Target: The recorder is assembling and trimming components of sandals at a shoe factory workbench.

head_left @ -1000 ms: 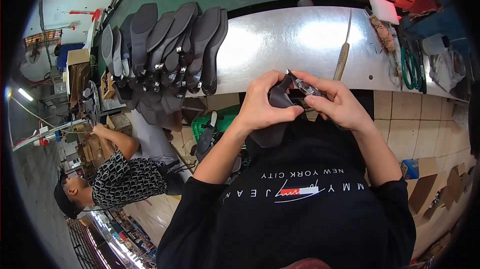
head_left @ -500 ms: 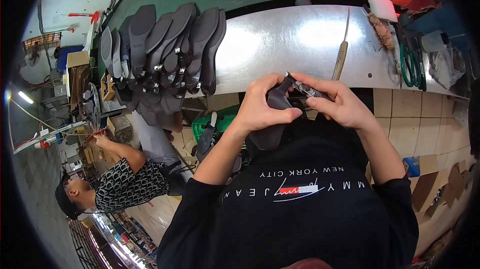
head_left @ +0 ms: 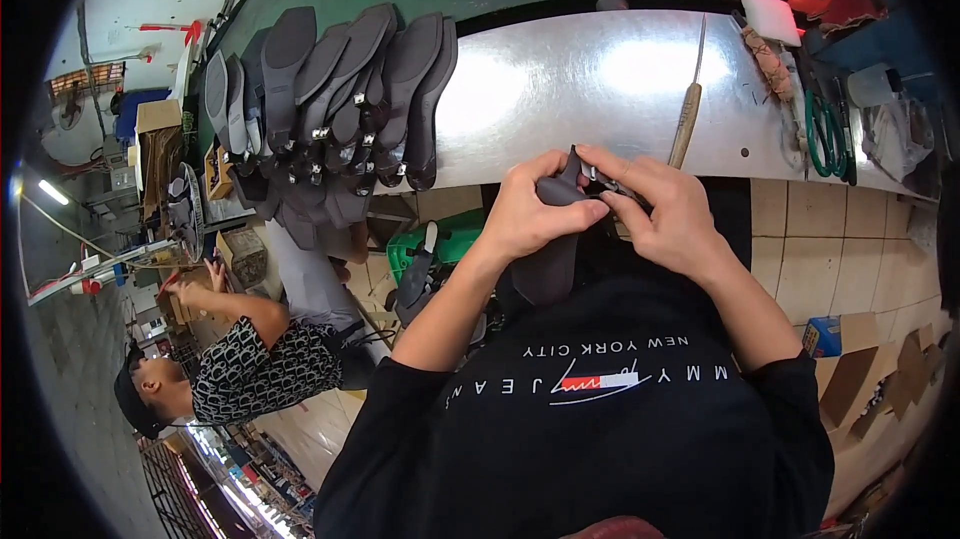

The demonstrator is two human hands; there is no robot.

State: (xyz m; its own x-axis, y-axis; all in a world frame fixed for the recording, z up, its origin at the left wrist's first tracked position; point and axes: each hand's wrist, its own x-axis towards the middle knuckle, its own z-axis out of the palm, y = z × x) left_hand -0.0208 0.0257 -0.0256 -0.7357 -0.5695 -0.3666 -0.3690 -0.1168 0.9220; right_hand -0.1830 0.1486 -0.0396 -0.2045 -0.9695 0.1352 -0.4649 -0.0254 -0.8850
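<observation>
A dark grey sandal (head_left: 547, 274) is held in front of my chest, just off the bench's near edge. My left hand (head_left: 530, 209) is closed around it, thumb across the near side. My right hand (head_left: 665, 204) pinches a dark strap with shiny silver trim (head_left: 592, 177) at the sandal's right edge. My fingers cover part of this piece, so how it joins the sole is hidden. The two hands almost meet at the strap.
A metal-topped bench (head_left: 560, 89) lies ahead. Many dark sandals (head_left: 290, 59) are piled at its left. A wooden-handled awl (head_left: 686, 119) and green-handled scissors (head_left: 823, 134) lie right. A green crate (head_left: 405, 254) stands below; a co-worker (head_left: 270, 369) works at left.
My right hand has turned and drawn in closer to my left, its fingers now covering more of the strap. The co-worker's hands have shifted.
</observation>
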